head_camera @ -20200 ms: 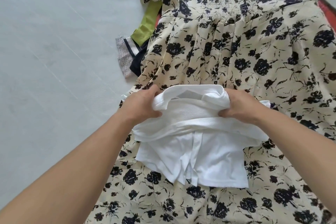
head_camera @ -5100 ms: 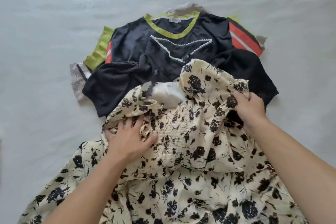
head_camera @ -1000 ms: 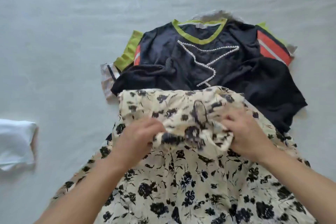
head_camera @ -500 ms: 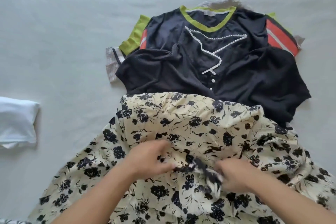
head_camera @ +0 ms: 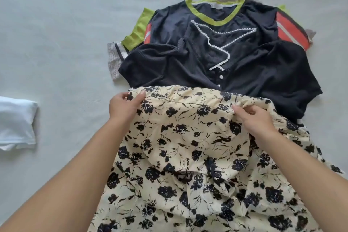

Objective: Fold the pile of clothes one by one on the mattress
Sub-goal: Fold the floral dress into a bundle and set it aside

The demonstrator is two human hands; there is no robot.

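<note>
One white piece lay folded, left of the dress. My hands, left and right, pinched its folded edge mid-fold. Beyond it, the pile waited unfolded on the mattress.

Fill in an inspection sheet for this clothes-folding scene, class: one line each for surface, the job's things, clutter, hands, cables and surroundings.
Surface: pale mattress, lightly creased.
Job's things: floral dress spread in front, its far edge folded over; pile beyond it with a dark top with white trim uppermost, over a dark garment with lime neckline, and other pieces underneath; folded white garment set apart at left.
Clutter: nothing seen.
Hands: left hand and right hand each pinch the dress's folded edge.
Cables: nothing seen.
Surroundings: only the mattress shows.
</note>
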